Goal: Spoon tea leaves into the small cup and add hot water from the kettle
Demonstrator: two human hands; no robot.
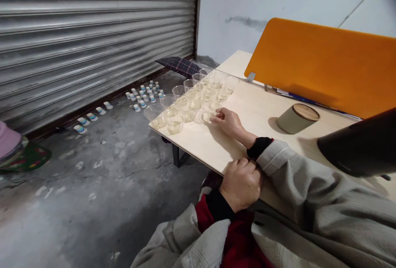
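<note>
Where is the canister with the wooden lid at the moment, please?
In the head view, the canister is on the table toward the right, in front of the orange panel, between the right hand and the black object.

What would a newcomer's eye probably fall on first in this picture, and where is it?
Probably the large orange panel, standing upright at the right, beyond the round canister. Next, the many clear cups of pale liquid, crowded at the left end of the table, with the right hand at one. Then small white-and-blue cups on the floor.
</note>
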